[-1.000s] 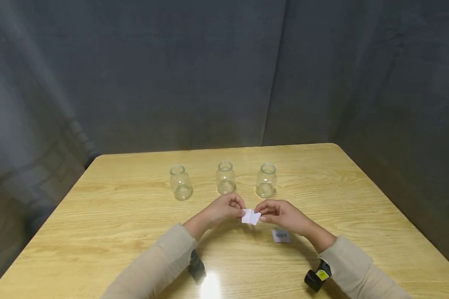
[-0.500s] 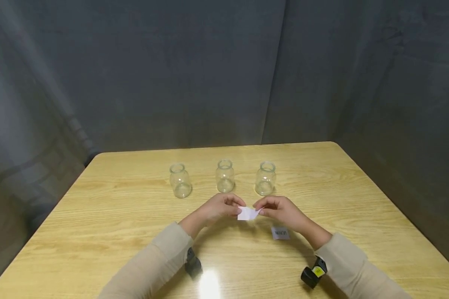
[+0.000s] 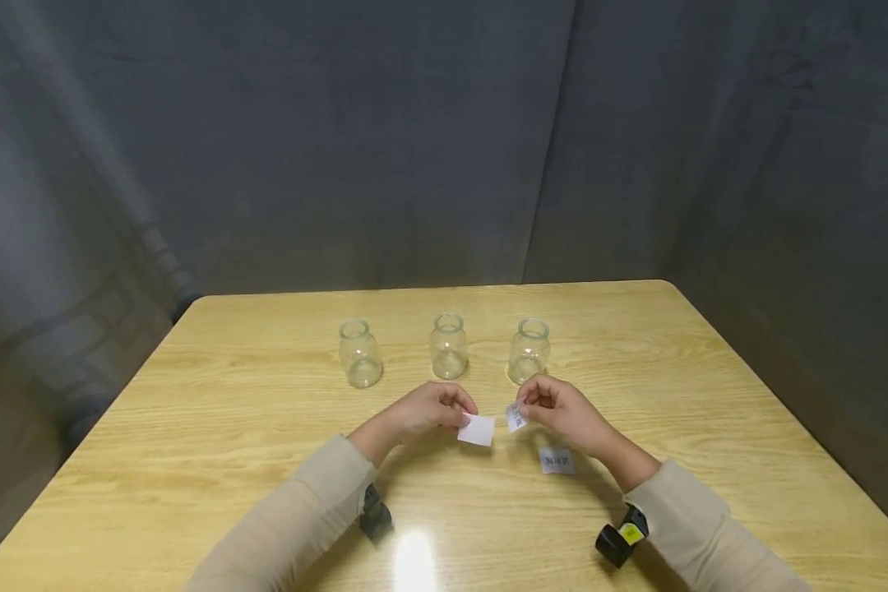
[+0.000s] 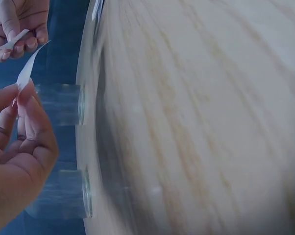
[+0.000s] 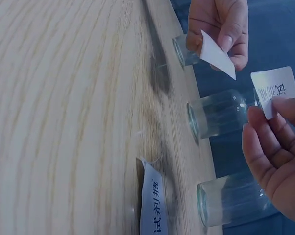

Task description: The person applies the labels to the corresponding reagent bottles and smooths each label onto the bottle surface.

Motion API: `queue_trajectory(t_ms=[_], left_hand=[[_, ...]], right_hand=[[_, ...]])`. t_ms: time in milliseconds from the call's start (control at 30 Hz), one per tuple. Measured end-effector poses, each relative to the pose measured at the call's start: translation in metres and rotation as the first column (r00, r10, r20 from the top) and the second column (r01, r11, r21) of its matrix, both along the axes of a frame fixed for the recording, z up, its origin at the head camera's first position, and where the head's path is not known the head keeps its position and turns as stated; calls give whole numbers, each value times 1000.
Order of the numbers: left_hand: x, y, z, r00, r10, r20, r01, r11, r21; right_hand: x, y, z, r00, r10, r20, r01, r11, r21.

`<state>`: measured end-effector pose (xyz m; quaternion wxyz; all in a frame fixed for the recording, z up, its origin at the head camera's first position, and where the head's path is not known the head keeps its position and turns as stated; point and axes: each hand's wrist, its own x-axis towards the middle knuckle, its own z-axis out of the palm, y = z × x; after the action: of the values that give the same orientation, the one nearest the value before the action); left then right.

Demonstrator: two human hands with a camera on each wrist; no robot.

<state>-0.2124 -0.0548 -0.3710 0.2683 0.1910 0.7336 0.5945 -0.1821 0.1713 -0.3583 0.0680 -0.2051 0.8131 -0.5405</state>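
In the head view my left hand (image 3: 423, 415) pinches a small white paper label (image 3: 477, 430), no print showing on its upper face. My right hand (image 3: 571, 418) pinches another white label (image 3: 516, 417) with dark printed characters, clearer in the right wrist view on that label (image 5: 275, 89). A gap separates the two labels, both held above the table. A third printed label (image 3: 557, 461) lies on the table below my right hand. Beyond the hands stand three clear glass jars: a left one (image 3: 360, 358), a middle one (image 3: 448, 349) and a right one (image 3: 529, 353), all without lids.
The wooden table (image 3: 229, 460) reaches back to a dark grey curtain (image 3: 385, 148). Black wrist cameras hang under both forearms, the left device (image 3: 374, 514) and the right device (image 3: 622, 536) close above the tabletop.
The white pieces, together between both hands earlier, are now apart, one in each hand. My left hand has shifted slightly left. The jars and the label on the table stay put.
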Motion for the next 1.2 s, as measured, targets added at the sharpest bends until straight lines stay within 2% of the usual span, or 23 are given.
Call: queue_trajectory(t_ms=[133,500,833,900,1033,1200], left_hand=[[0,-1,-1,1000,-23,14,23,1000,-3],[-1,2,-4,1000,-27,3,27,999,-16],[-3,29,-7,997,72,30,-75,989,127],[0,33,0,996,85,24,-88,988,129],[1,38,2,992,125,-16,-123,988,98],[-6,43,-5,985,167,-39,-163,982,94]], right_hand=[[1,0,0,1000,-28,12,28,1000,-10],[-2,-3,-3,994,-93,51,95,995,-27],[-5,-5,-6,992,-123,31,124,992,-34],[-6,-5,-7,990,-135,32,136,990,-38],[-8,-6,-9,990,-136,23,137,989,-48],[-10,-6,-7,989,-148,15,149,988,-44]])
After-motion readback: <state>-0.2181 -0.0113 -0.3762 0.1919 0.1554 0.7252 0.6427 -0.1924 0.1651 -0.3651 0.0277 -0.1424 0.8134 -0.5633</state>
